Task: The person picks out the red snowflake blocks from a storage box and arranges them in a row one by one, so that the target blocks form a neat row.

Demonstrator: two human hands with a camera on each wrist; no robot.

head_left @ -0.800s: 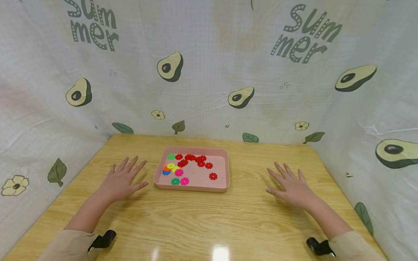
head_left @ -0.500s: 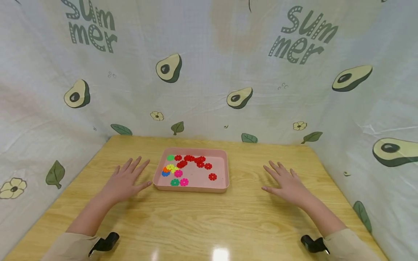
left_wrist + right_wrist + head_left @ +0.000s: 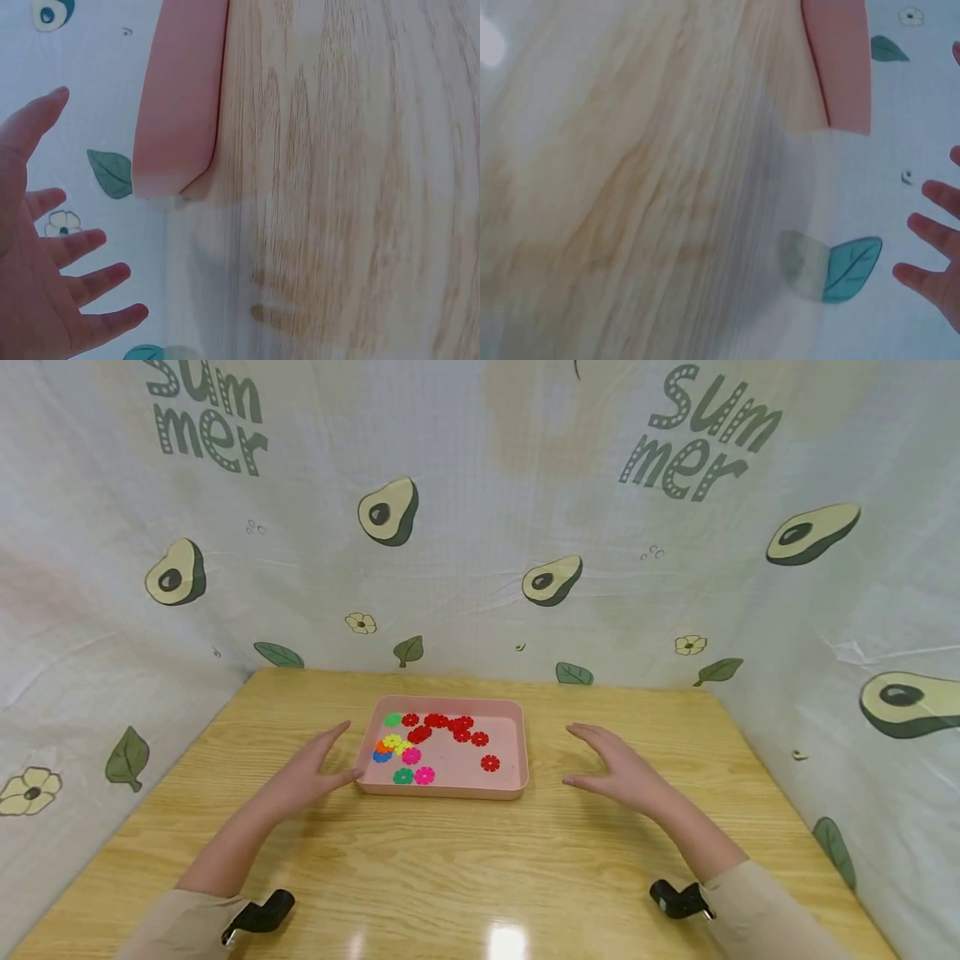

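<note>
Left grip (image 3: pixel 300 781), right grip (image 3: pixel 624 770) moved inward, both spread, palms turned in; pink tray (image 3: pixel 480 792) of discs (image 3: pixel 490 763) between, unheld.

From where I stand, a shallow pink tray (image 3: pixel 442 792) lies flat at the middle of the frame, between the left hand (image 3: pixel 300 783), just beside its left wall, and the right hand (image 3: pixel 626 772), apart from its right. Inside are small notched discs: red discs (image 3: pixel 490 763) mostly bunched towards the tray's far side; green (image 3: pixel 402 776), yellow (image 3: pixel 392 741), orange, blue (image 3: pixel 382 757) and pink discs (image 3: pixel 424 775) towards its left.
</note>
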